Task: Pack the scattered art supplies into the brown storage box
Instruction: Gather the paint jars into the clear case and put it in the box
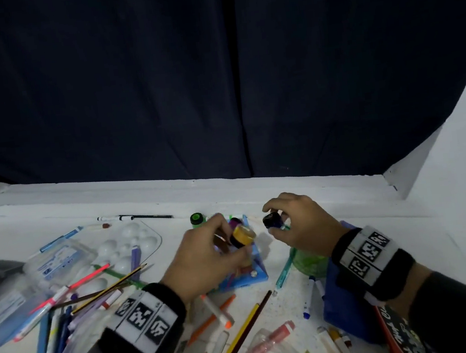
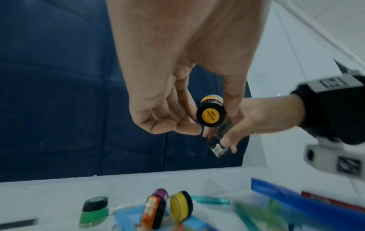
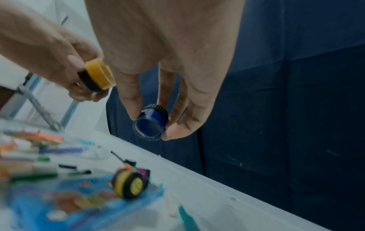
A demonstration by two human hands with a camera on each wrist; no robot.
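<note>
- The left hand (image 1: 206, 259) is pinching a yellow paint pot (image 1: 243, 235) between thumb and fingers (image 2: 173, 125), holding it clear above the tabletop (image 1: 347, 221); the pot is lying on its side, its black cap (image 2: 210, 115) facing the left wrist camera.
- The right hand (image 1: 301, 223) is gripping a blue paint pot (image 1: 271, 220) with curled fingers (image 3: 177, 132), also lifted off the tabletop, its clear base pointing toward the right wrist camera.
- The two pots are hanging near each other but apart, directly over a blue tray (image 1: 249, 279) on which more small pots (image 2: 180, 206) are lying tipped over.
- A green pot (image 1: 197, 219) is standing just beyond the tray; pencils (image 1: 108, 289), markers (image 1: 218, 313) and a white paint palette (image 1: 129, 243) are lying scattered to the left and front.
- The brown storage box is not showing in any view, so which way it lies from the hands cannot be told; judging from this, both pots are awaiting carriage to it, and neither hand can be called nearer.
</note>
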